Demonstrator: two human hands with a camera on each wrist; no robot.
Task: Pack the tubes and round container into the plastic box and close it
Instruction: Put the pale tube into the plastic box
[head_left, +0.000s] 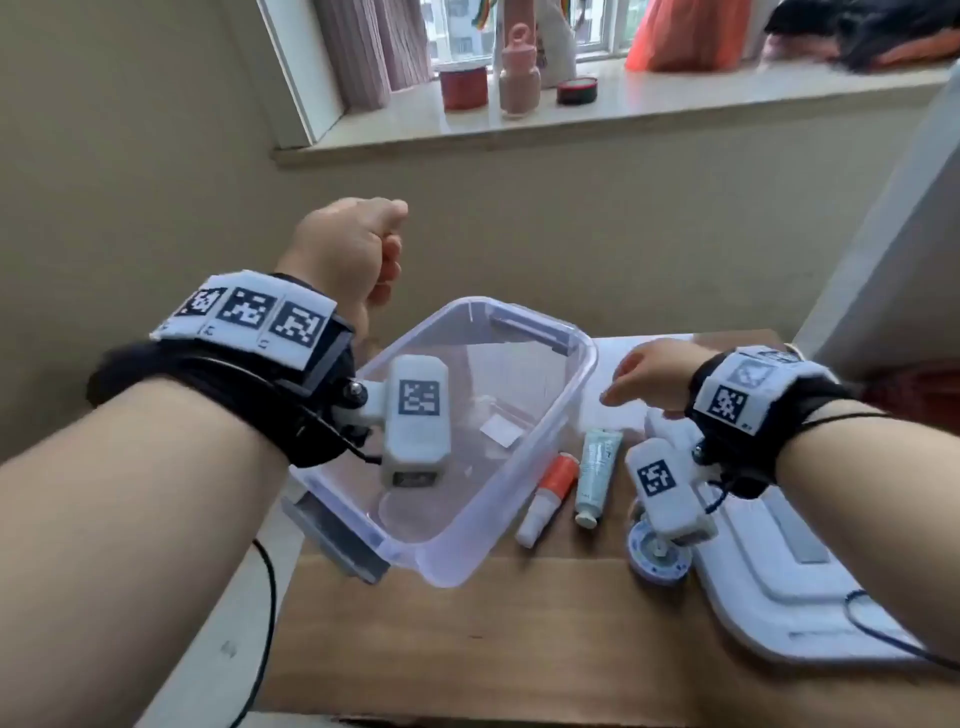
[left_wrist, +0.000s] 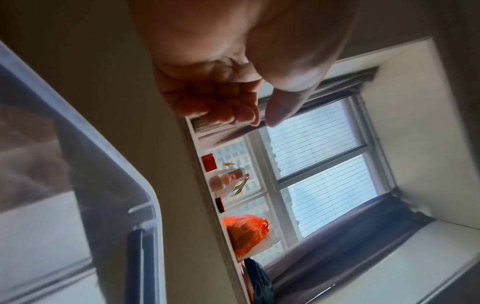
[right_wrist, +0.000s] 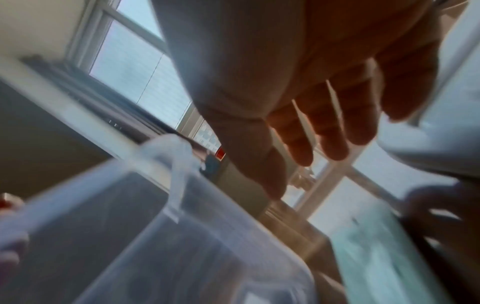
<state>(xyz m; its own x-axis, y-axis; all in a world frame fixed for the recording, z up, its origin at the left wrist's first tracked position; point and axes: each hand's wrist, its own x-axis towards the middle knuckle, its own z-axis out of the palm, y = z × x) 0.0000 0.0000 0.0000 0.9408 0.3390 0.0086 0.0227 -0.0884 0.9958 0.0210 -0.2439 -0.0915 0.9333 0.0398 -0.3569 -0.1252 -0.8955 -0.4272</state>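
A clear plastic box (head_left: 447, 569) stands open on the wooden table, with only a small sticker inside. Right of it lie a white tube with an orange band (head_left: 548, 499) and a pale green tube (head_left: 597, 475). The round container (head_left: 657, 558) sits beside them, partly hidden under the right wrist camera. My left hand (head_left: 384, 260) is raised above the box's far left corner, fingers curled in and holding nothing (left_wrist: 259, 121). My right hand (head_left: 623, 384) hovers just right of the box rim (right_wrist: 130, 174), fingers straight and empty (right_wrist: 311, 156).
The box's white lid (head_left: 753, 582) lies flat at the right, under my right forearm. A black cable (head_left: 265, 623) hangs off the table's left edge. The window sill (head_left: 675, 98) behind carries jars, a bottle and an orange bag.
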